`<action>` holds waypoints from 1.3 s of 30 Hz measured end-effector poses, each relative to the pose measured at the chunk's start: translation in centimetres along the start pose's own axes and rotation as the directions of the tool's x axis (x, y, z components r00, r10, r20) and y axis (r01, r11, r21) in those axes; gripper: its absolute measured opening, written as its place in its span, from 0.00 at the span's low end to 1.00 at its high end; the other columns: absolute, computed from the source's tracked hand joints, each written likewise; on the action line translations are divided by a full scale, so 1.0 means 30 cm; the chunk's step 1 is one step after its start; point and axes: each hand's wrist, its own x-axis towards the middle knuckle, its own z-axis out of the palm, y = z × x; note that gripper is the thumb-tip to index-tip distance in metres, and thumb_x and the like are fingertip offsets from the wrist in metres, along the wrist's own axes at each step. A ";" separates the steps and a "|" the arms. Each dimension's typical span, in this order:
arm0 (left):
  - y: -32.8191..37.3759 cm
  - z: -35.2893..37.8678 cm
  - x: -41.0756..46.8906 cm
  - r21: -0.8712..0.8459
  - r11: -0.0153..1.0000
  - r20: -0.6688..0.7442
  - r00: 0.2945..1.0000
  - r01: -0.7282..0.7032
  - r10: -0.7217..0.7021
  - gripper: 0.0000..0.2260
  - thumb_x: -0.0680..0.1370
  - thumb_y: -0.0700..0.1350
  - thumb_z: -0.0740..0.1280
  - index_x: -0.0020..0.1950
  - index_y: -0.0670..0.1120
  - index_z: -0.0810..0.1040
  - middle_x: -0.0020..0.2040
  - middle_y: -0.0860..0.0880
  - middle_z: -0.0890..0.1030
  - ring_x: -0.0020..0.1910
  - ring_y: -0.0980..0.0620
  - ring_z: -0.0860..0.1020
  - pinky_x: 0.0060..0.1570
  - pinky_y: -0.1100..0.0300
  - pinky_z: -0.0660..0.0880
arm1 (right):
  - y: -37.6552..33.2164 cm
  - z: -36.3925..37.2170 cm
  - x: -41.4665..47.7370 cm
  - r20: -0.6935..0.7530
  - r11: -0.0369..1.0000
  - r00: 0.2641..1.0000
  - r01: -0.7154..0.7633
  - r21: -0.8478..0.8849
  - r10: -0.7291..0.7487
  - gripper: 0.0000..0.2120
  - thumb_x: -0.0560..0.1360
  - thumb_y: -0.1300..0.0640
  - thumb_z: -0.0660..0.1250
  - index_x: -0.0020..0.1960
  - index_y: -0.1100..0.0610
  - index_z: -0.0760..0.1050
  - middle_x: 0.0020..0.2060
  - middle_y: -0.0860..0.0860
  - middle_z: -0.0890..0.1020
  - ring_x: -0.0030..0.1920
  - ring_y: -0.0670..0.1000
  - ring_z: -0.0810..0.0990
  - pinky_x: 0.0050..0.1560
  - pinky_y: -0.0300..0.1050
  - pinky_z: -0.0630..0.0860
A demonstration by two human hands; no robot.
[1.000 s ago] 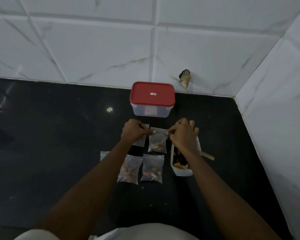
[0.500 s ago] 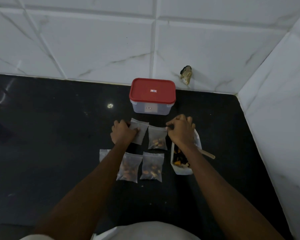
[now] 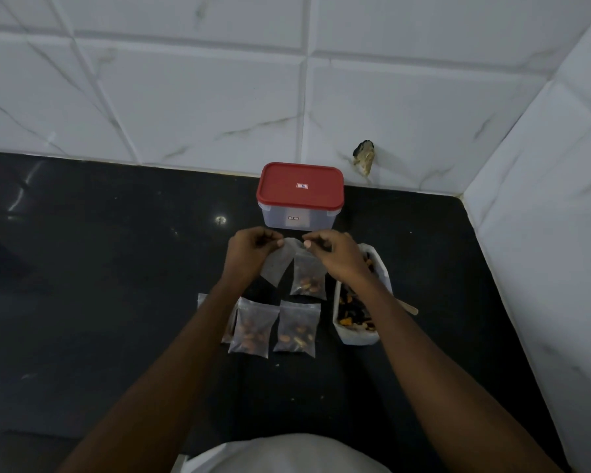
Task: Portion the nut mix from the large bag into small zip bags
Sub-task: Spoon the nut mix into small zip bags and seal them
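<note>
Pinching with my left hand (image 3: 251, 250), fingers curled in, thumb and fingertip closing on the top left corner of an empty zip bag (image 3: 279, 266). My right hand (image 3: 333, 256) is doing the same at the top right corner, fingers curled, thumb tip pressing on the bag's edge. I'm holding the empty zip bag up between both hands at frame center, its body hanging down toward the lower left. I cannot tell whether its mouth is parted or sealed.

Just below my right hand, a filled zip bag (image 3: 308, 281) is lying flat on the black counter (image 3: 99, 285), right beside the empty one. At lower center, a second filled bag (image 3: 252, 331) and a third filled bag (image 3: 297, 327) are lying side by side. Another bag (image 3: 202, 298) is peeking out from under my left forearm, mostly hidden.

Right of center, the large bag (image 3: 355, 337) is sitting open with nut mix (image 3: 350, 310) inside, and my right forearm is crossing over it. A wooden handle (image 3: 409, 307) is sticking out past its right side.

At upper center, a clear box (image 3: 297, 216) with a red lid (image 3: 300, 186) is standing closed near the white tiled wall (image 3: 185, 97). A small brownish lump (image 3: 364, 158) is sitting on the wall to its right; I cannot tell what it is.
</note>
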 end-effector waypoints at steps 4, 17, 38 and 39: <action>0.045 -0.014 -0.019 0.027 0.991 0.059 0.990 -0.133 0.131 0.05 0.76 0.40 0.71 0.51 0.46 0.83 0.45 0.56 0.82 0.45 0.66 0.78 0.45 0.75 0.72 | -0.024 -0.009 -0.045 0.040 0.997 0.999 0.030 0.070 -0.033 0.11 0.79 0.55 0.66 0.59 0.57 0.80 0.55 0.51 0.82 0.55 0.46 0.78 0.58 0.45 0.75; 0.084 0.011 -0.137 -0.439 0.852 0.306 0.939 0.286 -0.158 0.17 0.74 0.39 0.73 0.62 0.45 0.78 0.55 0.45 0.82 0.52 0.50 0.83 0.44 0.58 0.81 | 0.029 -0.098 -0.243 -0.021 0.833 0.966 -0.211 0.512 0.258 0.08 0.78 0.66 0.64 0.54 0.55 0.74 0.47 0.49 0.81 0.45 0.48 0.82 0.41 0.41 0.81; 0.123 0.123 -0.200 -0.335 0.919 0.327 0.941 0.207 -0.093 0.15 0.80 0.37 0.65 0.66 0.46 0.73 0.55 0.43 0.80 0.41 0.52 0.84 0.36 0.62 0.80 | 0.103 -0.105 -0.400 -0.044 0.736 0.895 -0.337 0.587 0.445 0.08 0.75 0.64 0.71 0.44 0.51 0.81 0.44 0.48 0.84 0.42 0.46 0.83 0.38 0.35 0.79; 0.121 0.122 -0.202 -0.345 0.910 0.319 0.940 0.231 -0.118 0.15 0.80 0.41 0.65 0.67 0.47 0.72 0.56 0.44 0.80 0.42 0.51 0.84 0.36 0.61 0.80 | 0.105 -0.103 -0.402 -0.055 0.747 0.897 -0.329 0.578 0.438 0.09 0.75 0.64 0.70 0.44 0.51 0.82 0.45 0.47 0.84 0.44 0.46 0.83 0.39 0.36 0.79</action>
